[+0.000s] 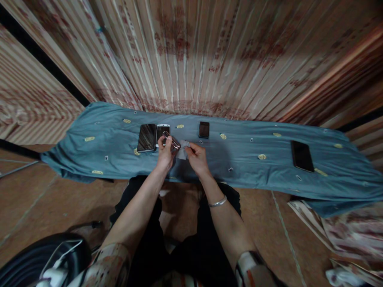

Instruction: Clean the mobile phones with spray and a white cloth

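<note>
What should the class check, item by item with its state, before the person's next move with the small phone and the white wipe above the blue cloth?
1. Left hand grips the small shiny phone it lifts: ok.
2. Right hand pinches the small white wipe: ok.
3. Wipe touches the held phone: cannot tell, blurred.
4. Large black phone and white-framed phone lie flat, side by side, on the blue-grey patterned cloth: ok.
5. Small black phone and the far-right black phone lie apart from the hands: ok.
6. Held phone's screen is clean: cannot tell.
</note>
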